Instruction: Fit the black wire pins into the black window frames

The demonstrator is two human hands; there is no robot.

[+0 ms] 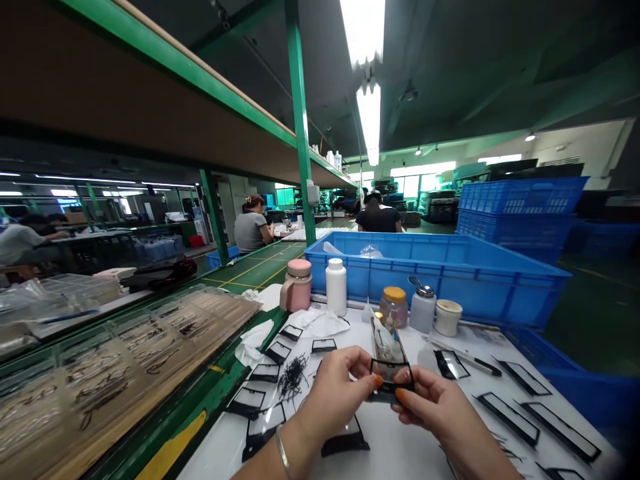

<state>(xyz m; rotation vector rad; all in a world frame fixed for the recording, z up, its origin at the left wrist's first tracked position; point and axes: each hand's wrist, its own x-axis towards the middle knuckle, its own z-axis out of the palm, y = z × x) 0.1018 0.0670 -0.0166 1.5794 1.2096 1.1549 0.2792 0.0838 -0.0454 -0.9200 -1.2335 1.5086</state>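
Between my two hands is a small black-rimmed clear panel (pixel 391 371), held up over the white worktop (pixel 390 443). My left hand (pixel 345 380) pinches its left side, with the thumb on the lower edge. On the right side, the fingers and thumb of my right hand (pixel 425 397) are closed on it too. Several similar framed panels (pixel 557 430) lie flat to the right, and more framed panels (pixel 265 373) lie to the left. Beside the left ones is a heap of thin black strips (pixel 293 377). Behind the held panel stands a narrow box (pixel 387 340) of small items.
Along the back stand a pink jug (pixel 299 287), a white bottle (pixel 336 287), a yellow-lidded jar (pixel 394 305), a pump bottle (pixel 423 312) and a white tub (pixel 448 317). A big blue crate (pixel 440 277) rises behind them. A divided tray (pixel 125 353) is at left. Other people (pixel 251 227) sit farther off.
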